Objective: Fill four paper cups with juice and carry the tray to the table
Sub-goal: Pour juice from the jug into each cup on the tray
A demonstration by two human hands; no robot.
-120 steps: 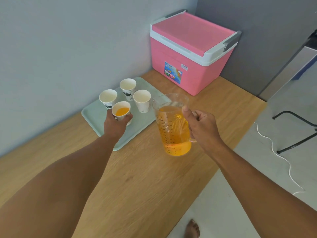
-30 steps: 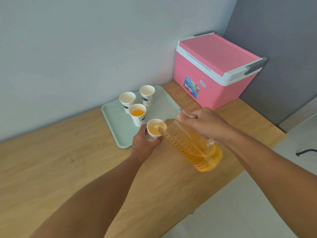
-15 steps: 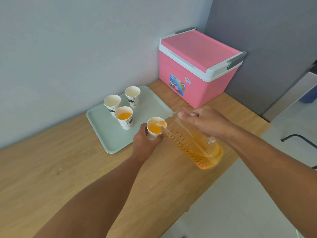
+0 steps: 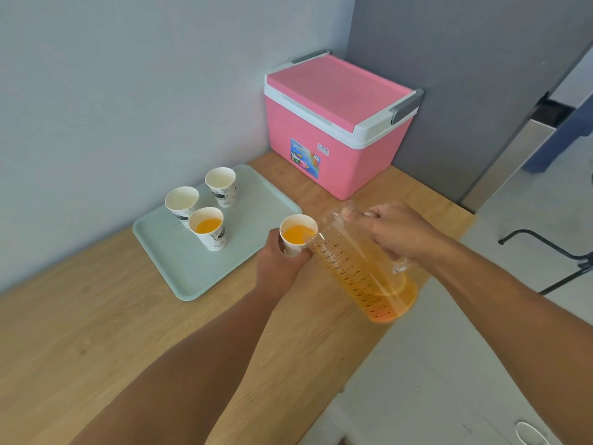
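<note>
1. Left hand (image 4: 277,271): fingers wrapped round a paper cup (image 4: 297,236), held off the tray (image 4: 179,274), above the counter (image 4: 96,332).
2. Right hand (image 4: 398,231): clenched on the handle of the jug (image 4: 362,274), which was tipped, spout at the cup's rim.
3. Tray held one filled cup (image 4: 208,228) and two empty cups (image 4: 182,200).
4. Advice: the held cup looked nearly full; level the jug slowly, keep the cup upright, avoid squeezing its soft wall.

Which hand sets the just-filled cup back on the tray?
Left. The left hand already grips the filled cup beside the tray; the right hand is tilting the jug.
</note>
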